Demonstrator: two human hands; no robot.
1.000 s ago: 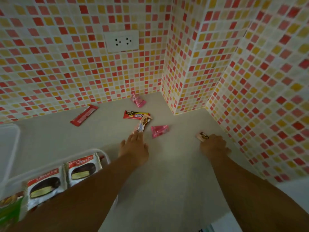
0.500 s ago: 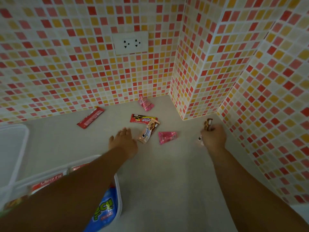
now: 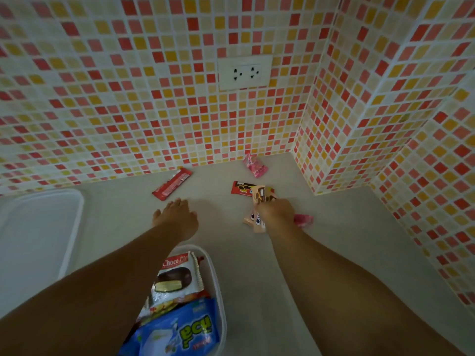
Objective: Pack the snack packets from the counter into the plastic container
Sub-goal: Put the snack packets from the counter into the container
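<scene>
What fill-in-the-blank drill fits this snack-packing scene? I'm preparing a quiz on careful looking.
1. The long red wrapper lies just beyond the ____ hand.
2. The right hand has its grip on a beige ____ packet.
3. The white wall socket sits on the ____ wall.
4. The blue snack bag lies in the clear plastic ____.

Missing words: left; biscuit; tiled; container

lid (image 3: 38, 227) left of container (image 3: 217, 283), packets (image 3: 172, 187) behind
</scene>
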